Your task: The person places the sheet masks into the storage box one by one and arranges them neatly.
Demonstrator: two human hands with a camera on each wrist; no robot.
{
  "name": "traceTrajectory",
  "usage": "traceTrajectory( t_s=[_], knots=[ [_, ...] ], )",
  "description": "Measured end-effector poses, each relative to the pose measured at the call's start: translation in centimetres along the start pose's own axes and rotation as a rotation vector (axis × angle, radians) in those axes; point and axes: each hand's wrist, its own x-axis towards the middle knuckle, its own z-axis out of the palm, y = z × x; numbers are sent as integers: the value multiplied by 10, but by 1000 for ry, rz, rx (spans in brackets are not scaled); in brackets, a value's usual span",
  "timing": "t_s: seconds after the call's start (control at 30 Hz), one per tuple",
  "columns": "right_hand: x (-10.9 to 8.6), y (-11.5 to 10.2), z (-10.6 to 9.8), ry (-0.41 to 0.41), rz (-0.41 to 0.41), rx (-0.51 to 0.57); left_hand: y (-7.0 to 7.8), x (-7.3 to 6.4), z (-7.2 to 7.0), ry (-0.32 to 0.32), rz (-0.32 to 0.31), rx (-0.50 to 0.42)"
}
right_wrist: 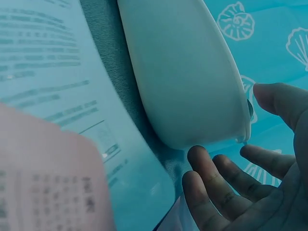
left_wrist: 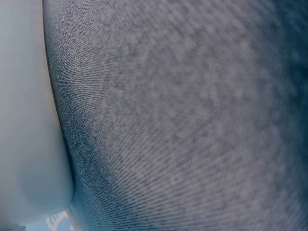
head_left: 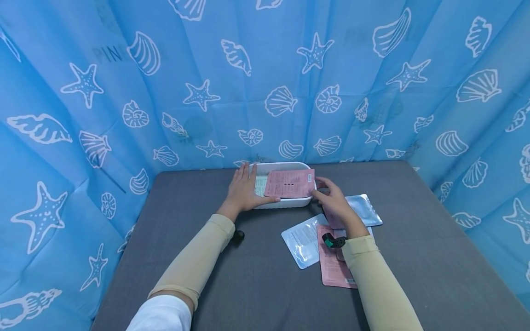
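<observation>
A white oblong tub stands near the table's back edge. Inside it a pink flat sachet with small print lies on top, over a pale green printed sachet. Across the tub's left end rests my left hand, fingers straight and thumb along the front rim. My right hand is at the right end, its thumb by the rim. In the right wrist view its fingers are spread beside the tub wall, with nothing between them. The left wrist view shows only tub wall and cloth.
Beneath and beside my right forearm lie a silver sachet, a pink sachet and another silver one, partly overlapping. Grey cloth covers the table. A blue shell-print curtain hangs behind.
</observation>
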Motion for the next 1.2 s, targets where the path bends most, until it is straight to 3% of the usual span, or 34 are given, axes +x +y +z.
traceTrajectory(
  t_s=[0.2,0.7,1.2],
  knots=[
    [6,-7,1,2,20,-33,0,0,0,1,0,4],
    [5,-8,-5,-9,-32,-106,0,0,0,-4,0,6],
    [-25,25,-61,0,-42,-262,-1,-1,-1,-7,10,6]
  ],
)
